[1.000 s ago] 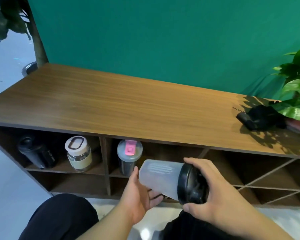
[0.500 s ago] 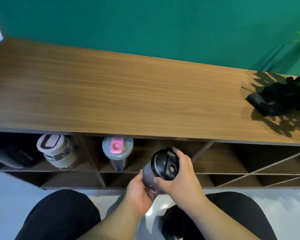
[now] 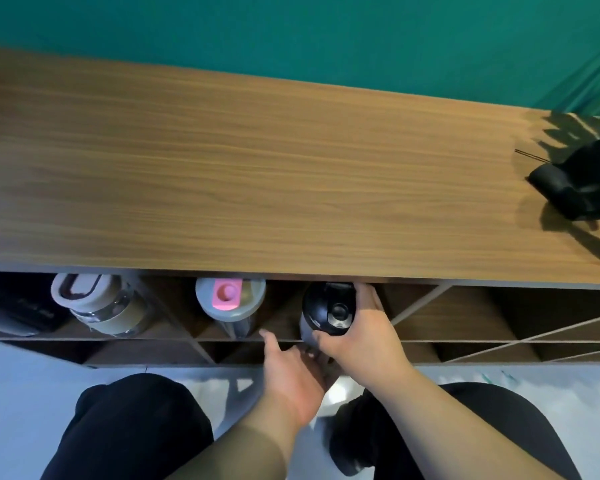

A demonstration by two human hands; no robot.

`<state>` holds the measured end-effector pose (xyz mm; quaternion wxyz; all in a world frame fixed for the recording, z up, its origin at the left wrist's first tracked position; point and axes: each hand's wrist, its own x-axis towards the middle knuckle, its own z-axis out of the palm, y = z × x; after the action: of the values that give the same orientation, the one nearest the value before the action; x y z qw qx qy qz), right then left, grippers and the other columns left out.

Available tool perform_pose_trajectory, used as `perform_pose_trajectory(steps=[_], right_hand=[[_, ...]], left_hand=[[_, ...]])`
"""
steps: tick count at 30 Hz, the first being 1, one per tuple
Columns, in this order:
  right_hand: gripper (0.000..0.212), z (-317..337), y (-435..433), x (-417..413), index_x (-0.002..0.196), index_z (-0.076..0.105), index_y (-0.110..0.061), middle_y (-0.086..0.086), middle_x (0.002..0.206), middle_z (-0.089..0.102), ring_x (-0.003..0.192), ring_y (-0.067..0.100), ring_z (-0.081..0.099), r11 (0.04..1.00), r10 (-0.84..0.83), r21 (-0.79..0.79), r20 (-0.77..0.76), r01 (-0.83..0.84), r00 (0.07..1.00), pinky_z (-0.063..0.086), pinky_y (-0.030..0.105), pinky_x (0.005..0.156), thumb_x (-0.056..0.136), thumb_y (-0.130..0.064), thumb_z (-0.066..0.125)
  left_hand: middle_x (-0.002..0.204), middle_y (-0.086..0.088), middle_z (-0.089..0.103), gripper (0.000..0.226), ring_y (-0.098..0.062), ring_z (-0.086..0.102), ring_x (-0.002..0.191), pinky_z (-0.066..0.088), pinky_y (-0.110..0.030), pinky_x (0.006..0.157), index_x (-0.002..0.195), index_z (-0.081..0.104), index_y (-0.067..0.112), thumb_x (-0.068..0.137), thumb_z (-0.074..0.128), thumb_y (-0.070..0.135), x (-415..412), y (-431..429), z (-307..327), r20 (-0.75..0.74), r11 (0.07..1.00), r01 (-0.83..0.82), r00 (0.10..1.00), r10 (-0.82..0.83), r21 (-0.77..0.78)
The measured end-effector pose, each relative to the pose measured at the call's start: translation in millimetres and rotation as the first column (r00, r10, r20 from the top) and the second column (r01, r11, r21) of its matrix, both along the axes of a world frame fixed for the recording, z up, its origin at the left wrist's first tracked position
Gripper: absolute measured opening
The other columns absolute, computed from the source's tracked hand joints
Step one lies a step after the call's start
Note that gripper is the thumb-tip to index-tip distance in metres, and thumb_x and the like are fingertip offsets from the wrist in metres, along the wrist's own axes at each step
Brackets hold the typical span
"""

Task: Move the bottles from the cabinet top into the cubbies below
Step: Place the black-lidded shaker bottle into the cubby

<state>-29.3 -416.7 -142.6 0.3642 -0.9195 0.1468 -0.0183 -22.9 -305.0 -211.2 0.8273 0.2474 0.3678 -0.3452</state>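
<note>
A frosted shaker bottle with a black lid [image 3: 329, 310] lies partly inside an upper cubby under the wooden cabinet top [image 3: 257, 174]. My right hand [image 3: 361, 327] grips its lid end. My left hand [image 3: 291, 372] is just below the bottle's underside, fingers spread; whether it touches is hidden. To the left a grey bottle with a pink cap [image 3: 230, 303] lies in the same cubby. Further left a glass bottle with a cream lid [image 3: 97, 303] and a black bottle [image 3: 14, 313] occupy another cubby.
A black object [image 3: 582, 181] rests on the cabinet top at the far right among leaf shadows. Cubbies with diagonal dividers [image 3: 499, 327] extend right. A green wall [image 3: 291, 36] stands behind. My dark-trousered knees [image 3: 129, 427] are near the cabinet front.
The shaker bottle has gone from held sideways in front of the cabinet to lid-outward inside the cubby. My left hand has slid off its body to below it. The view has tilted downward.
</note>
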Motion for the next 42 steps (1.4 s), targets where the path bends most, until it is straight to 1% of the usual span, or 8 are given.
perform_pose_trajectory(steps=[13,24,28,30,34,37,40,42], right_hand=[[0.089,-12,5,15,0.139,0.036,-0.029,-0.005,0.143,0.044,0.127,0.017,0.049,0.996,0.088,-0.017,-0.067,-0.089,0.994,0.043,0.023,0.093,0.065,-0.033,0.085],[0.086,-13,1,17,0.138,0.04,-0.029,-0.011,0.142,0.045,0.128,0.012,0.046,0.996,0.071,0.05,-0.053,-0.069,0.996,0.036,0.019,0.092,0.065,-0.03,0.086],[0.089,-12,3,15,0.138,0.038,-0.029,-0.008,0.145,0.044,0.127,0.016,0.049,0.997,0.065,0.042,-0.043,-0.063,0.997,0.039,0.02,0.089,0.064,-0.032,0.087],[0.094,-13,4,11,0.14,0.034,-0.03,-0.006,0.147,0.042,0.125,0.018,0.051,0.998,0.065,0.012,-0.05,-0.065,0.997,0.042,0.02,0.087,0.063,-0.035,0.087],[0.116,-18,1,-4,0.153,0.015,-0.032,-0.005,0.156,0.03,0.135,0.012,0.039,0.995,0.004,0.098,-0.085,0.004,0.996,0.033,0.009,0.091,0.063,-0.026,0.088],[0.121,-23,1,-13,0.157,0.0,-0.028,0.0,0.163,0.017,0.144,0.014,0.028,0.959,-0.065,0.262,-0.164,0.107,0.984,0.032,0.018,0.099,0.071,-0.012,0.084],[0.112,-23,1,-15,0.157,0.002,-0.022,0.001,0.163,0.02,0.145,0.013,0.026,0.882,-0.127,0.432,-0.165,0.188,0.978,0.032,0.035,0.113,0.075,0.001,0.076],[0.105,-21,1,-15,0.157,0.006,-0.018,0.001,0.162,0.023,0.145,0.014,0.025,0.856,-0.134,0.479,-0.155,0.193,0.979,0.029,0.044,0.116,0.078,0.004,0.072]], left_hand=[[0.136,-0.027,0.066,0.104,-0.043,0.056,0.13,0.035,-0.062,0.117,0.135,0.059,0.004,0.085,0.023,0.088,8,5,-2,0.0,1.0,0.021,1.0,-0.021,0.01],[0.114,-0.025,0.072,0.113,-0.041,0.064,0.115,0.043,-0.06,0.111,0.137,0.062,0.002,0.08,0.025,0.092,13,4,-14,0.013,1.0,0.001,1.0,-0.001,0.014],[0.136,-0.029,0.066,0.11,-0.043,0.059,0.13,0.037,-0.062,0.116,0.134,0.063,0.003,0.081,0.023,0.092,12,6,-12,0.019,1.0,0.016,1.0,-0.016,0.004],[0.132,-0.027,0.069,0.105,-0.041,0.06,0.129,0.04,-0.06,0.114,0.131,0.064,0.005,0.084,0.021,0.089,11,7,-10,0.023,0.998,0.051,0.998,-0.052,0.026],[0.125,-0.022,0.072,0.078,-0.035,0.065,0.118,0.044,-0.057,0.107,0.138,0.056,0.001,0.099,0.034,0.066,0,7,-6,-0.004,0.914,0.226,0.971,-0.238,0.336],[0.144,-0.015,0.059,0.055,-0.031,0.052,0.131,0.035,-0.051,0.116,0.145,0.05,0.016,0.104,0.04,0.052,-10,14,7,0.094,0.778,0.178,0.952,-0.291,0.603],[0.135,-0.01,0.058,0.035,-0.028,0.051,0.121,0.037,-0.042,0.102,0.109,0.058,0.022,0.106,0.034,0.046,-15,22,23,0.307,0.628,0.041,0.847,-0.435,0.777],[0.138,0.007,0.049,0.033,-0.02,0.044,0.131,0.031,-0.034,0.107,0.118,0.053,0.026,0.108,0.028,0.044,-16,25,31,0.376,0.574,-0.008,0.762,-0.526,0.819]])
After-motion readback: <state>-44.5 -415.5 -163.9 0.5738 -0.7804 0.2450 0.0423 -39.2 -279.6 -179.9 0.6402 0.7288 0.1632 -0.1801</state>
